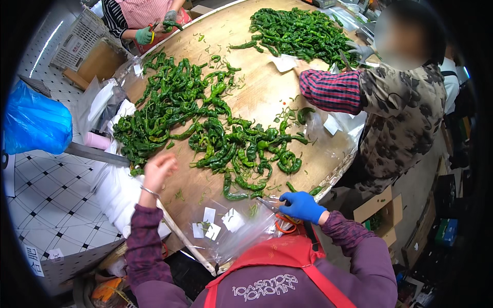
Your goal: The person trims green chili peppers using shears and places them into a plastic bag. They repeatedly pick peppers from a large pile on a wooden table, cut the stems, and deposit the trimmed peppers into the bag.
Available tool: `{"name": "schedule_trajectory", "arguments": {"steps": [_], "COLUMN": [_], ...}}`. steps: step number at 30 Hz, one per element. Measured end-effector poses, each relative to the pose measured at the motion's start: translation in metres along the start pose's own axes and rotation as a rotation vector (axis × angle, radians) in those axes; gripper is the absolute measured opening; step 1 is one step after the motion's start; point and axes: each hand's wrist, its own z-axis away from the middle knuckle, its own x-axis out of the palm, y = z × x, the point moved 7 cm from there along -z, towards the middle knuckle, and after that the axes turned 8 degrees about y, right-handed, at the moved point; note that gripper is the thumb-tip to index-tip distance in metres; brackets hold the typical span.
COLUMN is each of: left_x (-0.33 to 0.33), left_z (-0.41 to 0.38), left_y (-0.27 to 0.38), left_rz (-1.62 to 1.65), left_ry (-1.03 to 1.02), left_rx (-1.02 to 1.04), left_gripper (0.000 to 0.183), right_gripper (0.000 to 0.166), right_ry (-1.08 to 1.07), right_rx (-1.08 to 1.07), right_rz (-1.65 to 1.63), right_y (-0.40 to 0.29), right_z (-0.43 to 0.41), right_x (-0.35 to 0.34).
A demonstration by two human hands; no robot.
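My left hand (161, 169), bare and blurred by motion, is raised over the table's left edge with nothing visible in it. Beyond it lies a large heap of wrinkled green peppers (169, 96). The blue-gloved right hand (302, 207) is low at the front edge of the table. Its fingers are at a pair of scissors (285, 224) with orange-red handles; whether they grip it cannot be made out. Clear plastic bags (246, 235) with white paper labels (233, 220) lie between my arms. A looser spread of peppers (246, 154) reaches toward me.
Across the table, a person's gloved hand (144, 35) holds scissors beside a pepper. At right, another person (400, 92) works by a second pepper heap (300, 34). A blue plastic bag (36, 119) sits at left. An open cardboard box (379, 215) stands on the floor.
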Motion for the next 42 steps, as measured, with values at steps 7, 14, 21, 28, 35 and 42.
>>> {"name": "schedule_trajectory", "arguments": {"steps": [7, 14, 21, 28, 35, 42], "left_x": [0.047, 0.101, 0.219, 0.256, 0.185, 0.141], "left_z": [0.04, 0.027, -0.003, -0.024, 0.025, 0.097], "left_y": [-0.01, -0.011, -0.003, -0.001, -0.014, -0.021], "left_rz": [0.057, 0.005, -0.626, -0.833, -0.244, 0.708], "left_ry": [-0.121, -0.123, 0.002, -0.027, 0.031, 0.047], "left_rx": [-0.076, 0.091, 0.429, 0.243, 0.225, -0.116], "left_gripper": [0.035, 0.029, 0.035, 0.042, 0.033, 0.025], "right_gripper": [0.045, 0.045, 0.041, 0.048, 0.043, 0.038], "right_ry": [-0.132, -0.069, -0.053, -0.024, 0.16, 0.117], "right_rx": [-0.016, -0.037, -0.018, 0.105, 0.11, -0.192], "right_rz": [0.335, 0.354, 0.122, -0.267, -0.403, -0.347], "right_y": [-0.012, 0.01, -0.019, 0.0, -0.008, -0.089], "right_z": [0.016, 0.022, 0.033, 0.043, 0.025, 0.013], "right_x": [0.042, 0.053, 0.003, -0.031, -0.043, -0.013]}}
